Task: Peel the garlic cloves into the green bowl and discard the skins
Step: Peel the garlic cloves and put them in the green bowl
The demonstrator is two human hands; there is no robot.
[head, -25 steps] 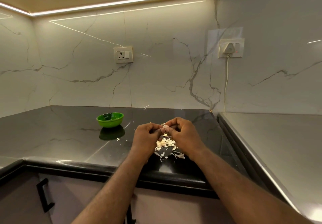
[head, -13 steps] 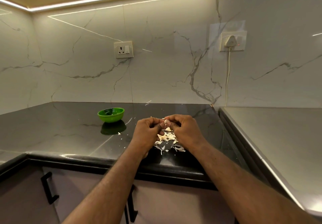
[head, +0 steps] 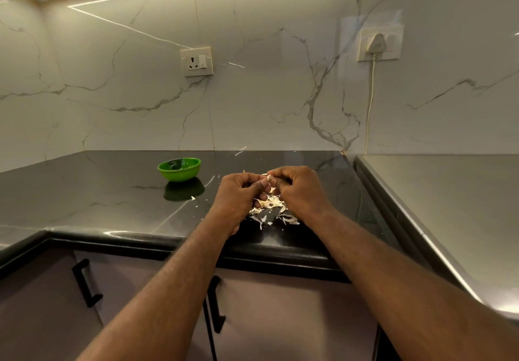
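Marble-veined wall panels (head: 134, 79) back a dark, glossy bench (head: 106, 192). Over its near edge the hands are together: the left hand (head: 238, 193) and right hand (head: 302, 192) have their fingers curled and pinch a small pale garlic clove (head: 270, 178), held just above a heap of loose skins (head: 270, 204) on the bench. The green bowl (head: 179, 169) stands well apart to the far left; its contents cannot be made out. Peeling looks to be the step in hand. The next move probably calls for stripping the last skin onto the heap, then carrying the bare clove left to the bowl.

The bowl (head: 179, 170) sits on the counter (head: 98, 192), left of and behind the skins (head: 269, 204).
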